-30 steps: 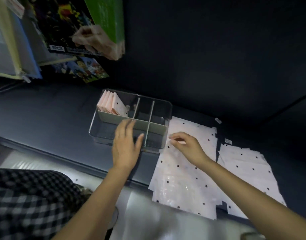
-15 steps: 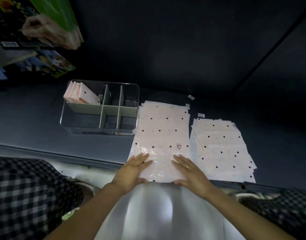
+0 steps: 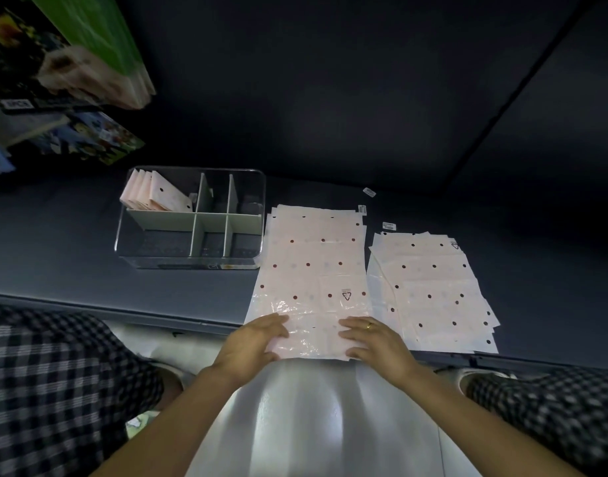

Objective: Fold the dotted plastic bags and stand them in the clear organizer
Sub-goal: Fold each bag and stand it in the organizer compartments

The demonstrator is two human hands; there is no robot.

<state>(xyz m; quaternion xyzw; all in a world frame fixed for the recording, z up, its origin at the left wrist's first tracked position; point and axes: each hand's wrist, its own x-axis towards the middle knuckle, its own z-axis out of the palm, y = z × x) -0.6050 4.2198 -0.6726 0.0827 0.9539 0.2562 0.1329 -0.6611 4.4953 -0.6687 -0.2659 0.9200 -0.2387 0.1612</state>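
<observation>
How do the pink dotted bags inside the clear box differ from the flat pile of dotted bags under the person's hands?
The folded pink dotted bags stand leaning in the far left compartment of the clear plastic organizer; the flat pile of dotted plastic bags lies unfolded on the dark table. The folded ones look far smaller than the pile's sheets. No hand touches the folded ones; the left hand and right hand rest on the pile's near edge. Both are pale pink with dark dots.
</observation>
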